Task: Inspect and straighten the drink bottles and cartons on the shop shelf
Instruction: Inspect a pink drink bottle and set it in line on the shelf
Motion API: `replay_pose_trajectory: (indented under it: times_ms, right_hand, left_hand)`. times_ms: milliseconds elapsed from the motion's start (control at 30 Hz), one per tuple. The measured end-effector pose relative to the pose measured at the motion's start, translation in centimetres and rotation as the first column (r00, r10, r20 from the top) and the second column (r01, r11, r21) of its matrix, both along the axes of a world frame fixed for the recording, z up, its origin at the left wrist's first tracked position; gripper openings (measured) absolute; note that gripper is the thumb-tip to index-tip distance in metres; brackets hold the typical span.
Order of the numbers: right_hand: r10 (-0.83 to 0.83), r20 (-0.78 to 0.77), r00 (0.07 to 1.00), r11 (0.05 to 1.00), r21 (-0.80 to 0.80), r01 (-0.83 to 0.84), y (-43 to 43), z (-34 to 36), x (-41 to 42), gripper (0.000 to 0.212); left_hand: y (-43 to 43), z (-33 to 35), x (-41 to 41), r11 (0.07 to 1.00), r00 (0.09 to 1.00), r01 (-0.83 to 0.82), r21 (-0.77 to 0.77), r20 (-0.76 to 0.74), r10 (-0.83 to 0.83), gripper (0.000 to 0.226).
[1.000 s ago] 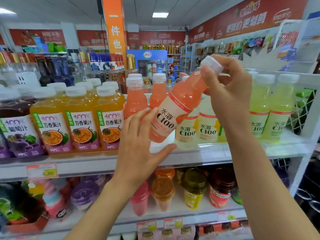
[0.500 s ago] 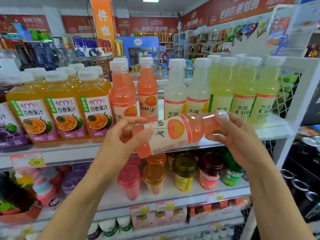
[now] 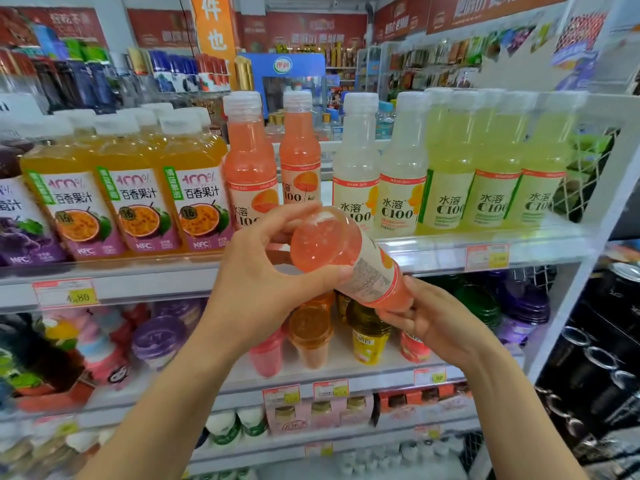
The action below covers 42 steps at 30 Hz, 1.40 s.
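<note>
A pink C100 bottle (image 3: 349, 254) is held in front of the shelf, tipped over with its round base facing me and its cap end down to the right. My left hand (image 3: 263, 271) grips the base end. My right hand (image 3: 429, 317) holds the neck end from below; the cap is hidden. Behind it on the upper shelf (image 3: 138, 282) stand two pink C100 bottles (image 3: 251, 161), two pale ones (image 3: 356, 168) and several yellow-green ones (image 3: 495, 168), all upright.
Several orange passion-fruit juice bottles (image 3: 135, 188) and a purple grape juice bottle (image 3: 17, 216) stand at the left. Cups of jelly drinks (image 3: 311, 334) fill the lower shelf. A white wire rack (image 3: 588, 168) closes the right end, with dark goods (image 3: 606, 358) beyond.
The pink bottle has gone from tilted upright, to lying sideways, to base toward me with its cap end lowered. Both hands dropped with it in front of the shelf edge.
</note>
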State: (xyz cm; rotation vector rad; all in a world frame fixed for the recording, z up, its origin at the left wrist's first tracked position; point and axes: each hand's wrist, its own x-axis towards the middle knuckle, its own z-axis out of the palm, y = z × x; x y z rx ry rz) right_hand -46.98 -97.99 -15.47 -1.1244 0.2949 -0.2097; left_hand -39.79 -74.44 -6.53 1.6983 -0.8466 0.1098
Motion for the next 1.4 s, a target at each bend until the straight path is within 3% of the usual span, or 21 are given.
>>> replay_pose_trajectory:
  times_ms: [133,267,367,500,733,833,900,1033,1133,1400]
  right_hand:
    - [-0.092,0.057,0.994,0.995,0.027,0.091,-0.4,0.6,-0.3,0.043]
    - [-0.258,0.194,0.946,0.950,-0.127,0.285,-0.5,3.5,-1.3,0.034]
    - [-0.250,0.317,0.915,0.892,-0.292,0.345,0.1,6.1,-1.6,0.026]
    - [-0.161,0.425,0.891,0.840,-0.414,0.350,1.8,9.5,-0.8,0.027]
    - [-0.097,0.464,0.880,0.758,-0.539,0.368,3.6,14.2,1.2,0.029]
    - [-0.066,0.543,0.837,0.671,-0.597,0.440,4.4,16.8,1.9,0.028]
    - [-0.030,0.603,0.797,0.559,-0.651,0.513,4.8,18.5,2.6,0.026]
    - [0.037,0.664,0.747,0.285,-0.723,0.629,5.6,21.4,4.5,0.032]
    - [0.067,0.654,0.754,0.140,-0.754,0.642,5.9,22.3,6.4,0.036]
    - [0.125,0.515,0.848,0.034,-0.857,0.515,6.6,20.2,11.0,0.036]
  left_hand:
    - [0.8,-0.1,0.9,0.991,0.997,0.053,0.120,0.055,-0.060,0.071]
    - [2.1,-0.4,2.8,0.956,0.984,0.157,0.250,-0.121,-0.130,0.072]
    - [2.4,-0.7,3.4,0.915,0.954,0.249,0.319,-0.245,-0.174,0.071]
    - [1.7,-1.0,3.4,0.860,0.943,0.314,0.402,-0.237,-0.233,0.047]
    - [2.1,-1.1,3.9,0.974,0.996,0.078,0.215,-0.048,-0.069,0.073]
    - [1.6,-0.7,3.8,0.990,0.996,-0.042,0.136,0.086,0.030,0.061]
    - [1.0,-0.1,3.7,0.986,0.978,-0.114,0.123,0.191,0.089,0.057]
    - [1.2,1.3,5.3,0.948,0.843,-0.304,0.097,0.492,0.220,0.074]
    - [1.7,1.7,7.1,0.907,0.701,-0.415,0.068,0.660,0.271,0.070]
    - [1.6,2.4,10.0,0.827,0.548,-0.547,0.127,0.801,0.240,0.076]
